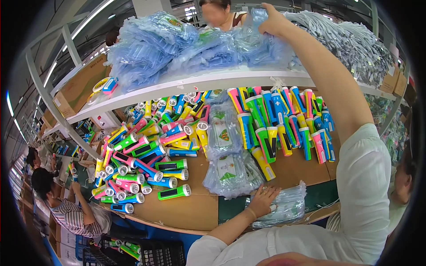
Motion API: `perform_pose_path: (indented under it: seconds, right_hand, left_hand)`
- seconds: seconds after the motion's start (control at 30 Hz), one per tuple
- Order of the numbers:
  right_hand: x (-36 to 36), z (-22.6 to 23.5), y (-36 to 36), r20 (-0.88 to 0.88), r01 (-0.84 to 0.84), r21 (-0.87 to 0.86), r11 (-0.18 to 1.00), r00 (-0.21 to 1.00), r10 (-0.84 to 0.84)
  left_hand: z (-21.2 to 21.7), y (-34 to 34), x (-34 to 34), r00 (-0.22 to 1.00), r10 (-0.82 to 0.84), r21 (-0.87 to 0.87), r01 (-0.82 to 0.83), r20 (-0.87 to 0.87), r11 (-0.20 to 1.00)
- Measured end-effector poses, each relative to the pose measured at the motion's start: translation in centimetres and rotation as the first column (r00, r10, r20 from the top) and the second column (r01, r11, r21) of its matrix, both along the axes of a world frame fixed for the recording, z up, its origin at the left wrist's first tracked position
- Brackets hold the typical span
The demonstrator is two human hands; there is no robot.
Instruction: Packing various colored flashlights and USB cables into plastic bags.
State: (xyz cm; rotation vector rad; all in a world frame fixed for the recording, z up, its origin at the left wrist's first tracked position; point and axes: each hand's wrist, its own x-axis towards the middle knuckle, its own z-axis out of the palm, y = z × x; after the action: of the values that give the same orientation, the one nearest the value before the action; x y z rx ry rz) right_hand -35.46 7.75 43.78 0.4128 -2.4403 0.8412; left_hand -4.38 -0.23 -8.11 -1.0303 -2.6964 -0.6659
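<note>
Up on the shelf, right hand (274, 21) fingers grip the bag heap (177, 44). Left hand (262, 198) lies open, flat on a bag stack (284, 208); beyond its fingertips, flashlights (146, 159) look unbagged, so most work remains.

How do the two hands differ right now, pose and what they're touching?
The right hand is raised to the upper shelf, fingers on the heap of blue plastic bags; the left hand lies low and flat on a bag stack at the bench edge. Right arm extended, left bent. Both touch clear bags.
</note>
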Motion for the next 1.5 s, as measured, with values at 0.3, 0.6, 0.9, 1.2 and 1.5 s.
perform_pose_path:
  seconds: [0.3, 0.6, 0.9, 1.2, 1.5]
  right_hand:
    - [9.9, -1.2, 4.8, -0.441, -0.465, -0.236, 0.854, 0.834, 0.332]
    - [20.2, -7.1, 10.0, -0.504, -0.768, -0.409, 0.493, 0.64, 0.579]
    - [26.6, -21.4, 11.7, -0.182, -0.631, -0.468, 0.619, 0.754, 0.631]
    - [28.4, -24.9, 14.1, 0.043, -0.578, -0.567, 0.587, 0.691, 0.721]
    - [29.9, -26.2, 14.6, 0.296, -0.412, -0.357, 0.838, 0.801, 0.52]
  left_hand:
    - [0.3, -0.2, 0.1, 1.0, 0.004, 0.004, -0.004, -0.002, 1.0]
    - [5.3, -1.4, -0.6, 0.884, -0.22, 0.672, -0.132, 0.413, 0.729]
    - [21.7, -1.3, -1.2, 0.785, -0.61, 0.966, -0.225, 0.102, -0.128]
    - [18.7, -0.2, -0.6, 0.803, -0.532, 0.894, -0.413, 0.268, -0.174]
    - [17.3, 1.0, -0.1, 0.814, -0.409, 0.856, -0.499, 0.412, -0.131]
